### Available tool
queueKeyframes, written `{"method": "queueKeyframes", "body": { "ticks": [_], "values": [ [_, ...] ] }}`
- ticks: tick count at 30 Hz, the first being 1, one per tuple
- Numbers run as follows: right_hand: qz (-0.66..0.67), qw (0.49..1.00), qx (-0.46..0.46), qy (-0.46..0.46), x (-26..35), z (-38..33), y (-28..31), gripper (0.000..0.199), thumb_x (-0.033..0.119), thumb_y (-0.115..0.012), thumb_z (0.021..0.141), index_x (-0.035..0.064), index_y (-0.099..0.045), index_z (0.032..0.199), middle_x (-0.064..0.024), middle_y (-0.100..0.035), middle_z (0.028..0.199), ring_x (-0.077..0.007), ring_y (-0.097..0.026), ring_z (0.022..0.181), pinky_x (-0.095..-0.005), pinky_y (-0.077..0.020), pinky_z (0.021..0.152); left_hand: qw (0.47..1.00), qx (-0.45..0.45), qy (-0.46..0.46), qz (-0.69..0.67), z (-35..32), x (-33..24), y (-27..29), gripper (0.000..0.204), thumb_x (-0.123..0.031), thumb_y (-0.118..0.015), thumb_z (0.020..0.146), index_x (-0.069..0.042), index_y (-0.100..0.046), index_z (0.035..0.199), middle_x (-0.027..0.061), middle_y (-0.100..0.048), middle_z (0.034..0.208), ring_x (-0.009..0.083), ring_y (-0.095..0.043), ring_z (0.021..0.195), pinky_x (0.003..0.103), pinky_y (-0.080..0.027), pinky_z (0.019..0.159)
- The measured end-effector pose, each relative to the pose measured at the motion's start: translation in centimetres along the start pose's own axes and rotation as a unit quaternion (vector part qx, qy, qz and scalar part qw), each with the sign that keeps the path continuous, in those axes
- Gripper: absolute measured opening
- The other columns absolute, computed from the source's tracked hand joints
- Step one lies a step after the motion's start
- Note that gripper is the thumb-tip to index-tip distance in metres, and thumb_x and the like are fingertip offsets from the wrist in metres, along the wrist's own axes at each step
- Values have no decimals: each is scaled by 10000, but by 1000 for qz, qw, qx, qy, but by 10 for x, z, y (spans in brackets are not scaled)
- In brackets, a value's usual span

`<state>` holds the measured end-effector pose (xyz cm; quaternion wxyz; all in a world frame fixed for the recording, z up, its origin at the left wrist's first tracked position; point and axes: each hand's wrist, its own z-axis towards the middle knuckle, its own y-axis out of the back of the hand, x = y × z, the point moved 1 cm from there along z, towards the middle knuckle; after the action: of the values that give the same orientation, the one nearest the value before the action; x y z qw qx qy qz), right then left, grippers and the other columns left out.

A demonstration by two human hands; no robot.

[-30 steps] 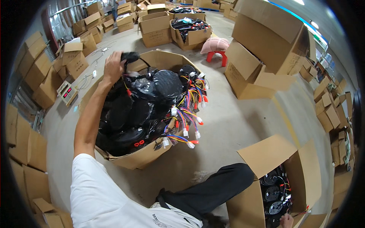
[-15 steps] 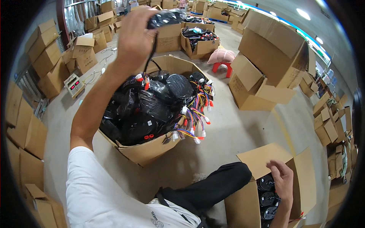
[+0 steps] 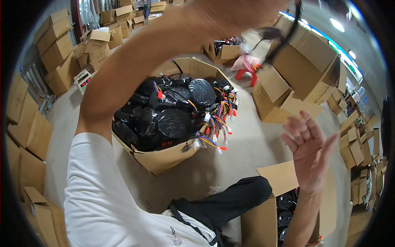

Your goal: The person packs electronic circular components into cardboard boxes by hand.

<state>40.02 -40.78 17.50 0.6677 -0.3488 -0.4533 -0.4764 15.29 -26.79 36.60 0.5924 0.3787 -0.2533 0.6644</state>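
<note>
High at the top edge, my left hand (image 3: 242, 16) is blurred and partly cut off by the frame. From it dangles a black cable (image 3: 288, 35) with coloured wires and connectors (image 3: 252, 64); the body of this black wrapped part is mostly out of view. My right hand (image 3: 306, 148) is raised with its palm up, fingers spread and nothing in it. Below it stands an open carton (image 3: 259, 218) holding black round parts (image 3: 284, 218). In front of me, a large open carton (image 3: 166, 161) is heaped with black plastic-wrapped parts (image 3: 175, 123), their wires and connectors (image 3: 216, 127) spilling over its right side.
A tall carton with open flaps (image 3: 302, 61) stands at the right, near a red stool (image 3: 247, 77) with a pink cushion. Stacked cartons (image 3: 31, 140) line the left. A small device with red digits (image 3: 83, 80) sits on the floor. My bent knee (image 3: 255, 189) is beside the small carton.
My left hand has swung from above the large carton to the right, carrying the black wrapped part with its cable trailing. My right hand has risen from the small carton and turned palm up.
</note>
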Motion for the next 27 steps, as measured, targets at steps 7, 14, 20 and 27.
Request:
{"method": "queueKeyframes", "body": {
  "ticks": [7,14,20,27],
  "values": [
    [212,956,-200,-25,2,-35,-16,546,526,-519,1012,60,-594,1286,-45,-689,1210,-183,-653,1115,-362,-503,997,995,69,67,-10,-45,-188,-74,208,-178,-655,872,-74,-611,1047,96,-616,1099,294,-621,1079,479,-538,956],
    [101,910,-401,-19,-13,-128,56,403,299,-645,962,26,-618,1257,-105,-712,1145,-203,-701,988,-343,-565,851,878,269,395,3,-149,-156,-62,510,-226,-758,809,-51,-591,1258,164,-600,1297,345,-559,1234,450,-423,1092],
    [106,813,-570,48,-4,-219,137,352,322,-675,947,59,-650,1179,-75,-718,1127,-187,-713,949,-330,-588,796,433,357,815,146,-416,-190,56,881,-469,-839,763,149,-532,1311,312,-621,1273,386,-625,1186,446,-499,979],
    [67,828,-556,12,-10,-264,158,359,271,-685,936,54,-630,1217,-63,-703,1136,-186,-687,984,-339,-556,871,237,-159,949,-134,-398,-180,-13,317,-57,-777,824,59,-665,1097,175,-728,1019,302,-730,850,456,-608,783]
  ]
}}
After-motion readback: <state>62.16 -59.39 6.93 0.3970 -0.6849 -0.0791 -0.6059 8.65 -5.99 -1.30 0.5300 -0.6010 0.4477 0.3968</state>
